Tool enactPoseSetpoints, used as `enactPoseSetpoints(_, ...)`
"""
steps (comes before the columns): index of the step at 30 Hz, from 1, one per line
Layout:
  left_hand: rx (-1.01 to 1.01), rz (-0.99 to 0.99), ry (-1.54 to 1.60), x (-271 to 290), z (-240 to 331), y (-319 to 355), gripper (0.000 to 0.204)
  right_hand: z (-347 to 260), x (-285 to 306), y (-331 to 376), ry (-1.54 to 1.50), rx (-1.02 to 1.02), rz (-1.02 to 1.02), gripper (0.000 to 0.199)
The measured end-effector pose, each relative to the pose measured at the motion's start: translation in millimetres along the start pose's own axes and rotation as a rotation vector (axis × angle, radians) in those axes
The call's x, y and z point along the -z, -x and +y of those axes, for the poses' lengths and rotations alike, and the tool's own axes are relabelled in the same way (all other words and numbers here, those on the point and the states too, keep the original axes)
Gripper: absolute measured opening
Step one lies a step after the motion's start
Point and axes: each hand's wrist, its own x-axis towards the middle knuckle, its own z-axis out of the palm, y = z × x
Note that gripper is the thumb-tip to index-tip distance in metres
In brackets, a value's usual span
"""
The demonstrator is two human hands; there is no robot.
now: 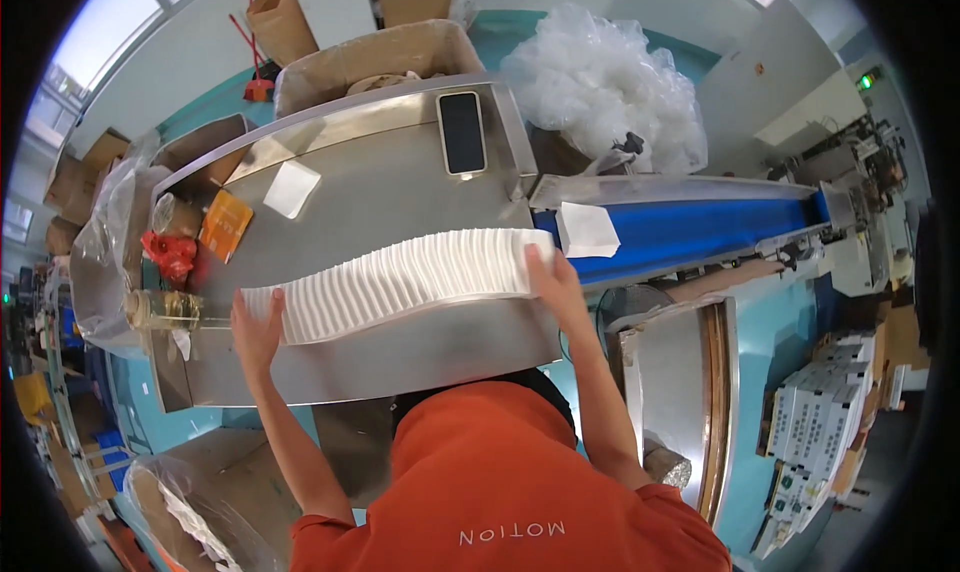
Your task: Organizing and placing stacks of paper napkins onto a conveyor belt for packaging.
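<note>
On the metal table (380, 192), a wavy white stack (410, 277) lay with its long axis left to right, the right end angled farther away. The left hand (258, 338) and right hand (557, 286) clasped its opposite ends.

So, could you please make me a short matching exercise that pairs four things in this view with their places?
Things:
1. row of thin white pieces
2. smartphone
3. blue conveyor belt
4. orange packet

Places:
A. near the far right corner of the metal table
B. beside the crumpled red plastic
C. between the left hand and right hand
D. right of the metal table

Pairs: 1-C, 2-A, 3-D, 4-B
</note>
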Motion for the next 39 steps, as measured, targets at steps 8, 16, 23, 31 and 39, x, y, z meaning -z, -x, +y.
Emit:
enactPoseSetpoints(8, 0.130, 0.160, -0.175, -7, 15, 10, 0.090, -11, 44, 19, -0.606, -0.586, -0.257, 0.034)
enactPoseSetpoints(16, 0.145, 0.123, -0.207, -26, 35, 2, 0.087, -43, 11, 4, 0.168, -0.039, -0.086, 0.052)
enactPoseSetpoints(23, 0.223, 0.151, -0.256, -23, 14, 9, 0.087, 0, 31, 18, -0.357, -0.323, -0.327, 0.037)
enactPoseSetpoints(31, 0.245, 0.209, -0.195, -22, 36, 25, 0.092, -18, 6, -5, -0.300, -0.182, -0.203, 0.056)
enactPoseSetpoints(39, 0.247, 0.122, -0.078, -14, 46, 21, 0.089, 55, 59, -11, 0.210, -0.083, -0.281, 0.042)
